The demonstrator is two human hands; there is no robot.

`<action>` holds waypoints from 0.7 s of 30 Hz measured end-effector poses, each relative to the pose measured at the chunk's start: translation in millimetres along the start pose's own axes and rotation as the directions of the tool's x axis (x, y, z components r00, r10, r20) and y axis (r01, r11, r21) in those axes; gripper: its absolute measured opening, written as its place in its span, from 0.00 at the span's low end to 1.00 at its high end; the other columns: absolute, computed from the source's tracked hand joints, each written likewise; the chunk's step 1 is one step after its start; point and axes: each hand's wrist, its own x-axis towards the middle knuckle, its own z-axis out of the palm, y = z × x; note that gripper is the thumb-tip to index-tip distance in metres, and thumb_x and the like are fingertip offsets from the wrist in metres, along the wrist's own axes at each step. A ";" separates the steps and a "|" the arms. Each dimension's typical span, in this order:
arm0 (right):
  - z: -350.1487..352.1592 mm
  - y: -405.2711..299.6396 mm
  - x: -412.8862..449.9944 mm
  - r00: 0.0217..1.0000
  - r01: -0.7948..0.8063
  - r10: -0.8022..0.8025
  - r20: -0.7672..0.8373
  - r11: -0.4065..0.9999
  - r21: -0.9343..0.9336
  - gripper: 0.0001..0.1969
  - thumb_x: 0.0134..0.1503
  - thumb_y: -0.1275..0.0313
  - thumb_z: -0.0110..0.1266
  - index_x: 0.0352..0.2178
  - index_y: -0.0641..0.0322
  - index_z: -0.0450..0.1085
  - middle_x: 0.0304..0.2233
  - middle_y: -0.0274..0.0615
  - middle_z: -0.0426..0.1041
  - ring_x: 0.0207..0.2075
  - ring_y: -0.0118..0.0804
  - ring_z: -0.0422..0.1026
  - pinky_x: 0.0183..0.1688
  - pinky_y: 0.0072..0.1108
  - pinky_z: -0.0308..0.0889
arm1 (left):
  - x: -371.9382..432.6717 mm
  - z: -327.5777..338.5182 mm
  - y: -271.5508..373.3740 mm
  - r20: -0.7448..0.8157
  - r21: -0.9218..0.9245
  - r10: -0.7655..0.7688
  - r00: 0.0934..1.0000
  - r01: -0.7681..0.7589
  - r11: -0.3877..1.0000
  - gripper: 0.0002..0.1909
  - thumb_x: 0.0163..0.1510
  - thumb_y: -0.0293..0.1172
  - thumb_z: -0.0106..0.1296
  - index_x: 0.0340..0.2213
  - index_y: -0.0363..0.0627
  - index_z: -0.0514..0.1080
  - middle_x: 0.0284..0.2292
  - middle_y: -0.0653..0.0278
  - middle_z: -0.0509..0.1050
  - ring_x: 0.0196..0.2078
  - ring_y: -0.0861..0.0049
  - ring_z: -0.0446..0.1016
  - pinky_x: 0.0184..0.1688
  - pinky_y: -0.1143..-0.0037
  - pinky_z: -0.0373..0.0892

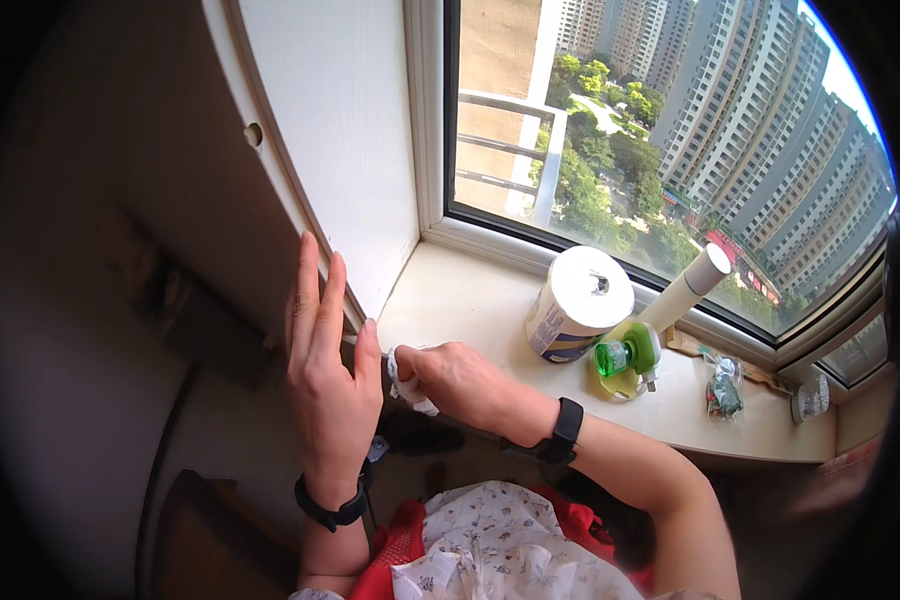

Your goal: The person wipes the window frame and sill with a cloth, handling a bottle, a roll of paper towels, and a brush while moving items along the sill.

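Note:
My left hand point(334, 375) lies flat with its fingers apart against the edge trim point(289, 176) of the white window side panel. Nothing is held in it. Just to its right, my right hand point(457, 382) grips a crumpled white wipe, tissue or thin cloth point(412, 386). That wipe is at the front edge of the windowsill point(450, 292), by the lower end of the trim. My fingers hide part of it. Both wrists wear black bands.
On the sill stand a toilet paper roll point(589, 289) in part of its wrapper, a white cylinder point(686, 285), a green plug-in liquid vaporizer point(630, 352), a small clear bag point(724, 390) and a round container point(810, 397). Behind them is the window point(615, 135). A dark chair point(202, 525) is at lower left.

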 end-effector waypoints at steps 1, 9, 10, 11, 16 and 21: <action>-9.2 -4.0 -19.9 0.999 -0.006 0.006 -0.043 1.000 0.004 0.07 0.59 0.77 0.54 0.38 0.63 0.66 0.28 0.53 0.78 0.34 0.63 0.78 0.36 0.44 0.72 | -6.2 8.2 6.6 0.013 -0.046 0.054 0.998 -0.053 0.998 0.34 0.56 0.16 0.57 0.65 0.33 0.68 0.71 0.45 0.61 0.70 0.46 0.65 0.70 0.58 0.64; -77.0 4.6 -156.3 0.949 -0.201 0.156 -0.275 0.969 -0.144 0.10 0.57 0.80 0.58 0.41 0.59 0.69 0.33 0.45 0.81 0.36 0.54 0.81 0.35 0.38 0.76 | 2.9 130.6 91.7 0.316 -0.377 0.277 0.907 -0.148 0.915 0.54 0.53 0.34 0.72 0.73 0.37 0.53 0.73 0.36 0.51 0.74 0.43 0.56 0.70 0.58 0.64; -77.4 5.5 -168.1 0.937 -0.221 0.166 -0.308 0.963 -0.153 0.12 0.55 0.81 0.59 0.41 0.59 0.69 0.33 0.45 0.81 0.36 0.53 0.81 0.35 0.37 0.76 | 5.4 145.3 100.9 0.360 -0.319 0.268 0.894 -0.152 0.935 0.58 0.51 0.37 0.74 0.73 0.36 0.51 0.73 0.40 0.52 0.74 0.45 0.56 0.71 0.58 0.62; -77.7 6.5 -176.6 0.933 -0.235 0.176 -0.313 0.959 -0.161 0.12 0.55 0.81 0.59 0.41 0.59 0.70 0.33 0.45 0.80 0.36 0.53 0.81 0.35 0.37 0.76 | 6.2 159.2 106.6 0.402 -0.258 0.254 0.880 -0.157 0.953 0.62 0.49 0.41 0.76 0.73 0.34 0.49 0.73 0.43 0.53 0.74 0.47 0.56 0.72 0.58 0.60; -75.2 14.6 -208.6 0.912 -0.267 0.201 -0.357 0.953 -0.145 0.14 0.53 0.82 0.59 0.41 0.58 0.70 0.32 0.46 0.79 0.34 0.54 0.80 0.35 0.38 0.75 | 7.7 189.0 108.8 0.420 -0.260 0.160 0.893 -0.051 0.964 0.56 0.41 0.38 0.77 0.67 0.34 0.59 0.64 0.44 0.66 0.68 0.49 0.65 0.69 0.61 0.66; -76.5 23.3 -216.7 0.895 -0.329 0.267 -0.358 0.936 -0.124 0.14 0.53 0.84 0.60 0.41 0.58 0.73 0.34 0.45 0.81 0.36 0.53 0.81 0.39 0.36 0.76 | 38.0 162.6 48.6 0.334 0.015 0.011 0.942 -0.017 1.000 0.53 0.42 0.35 0.76 0.65 0.34 0.61 0.60 0.48 0.68 0.65 0.52 0.66 0.67 0.62 0.68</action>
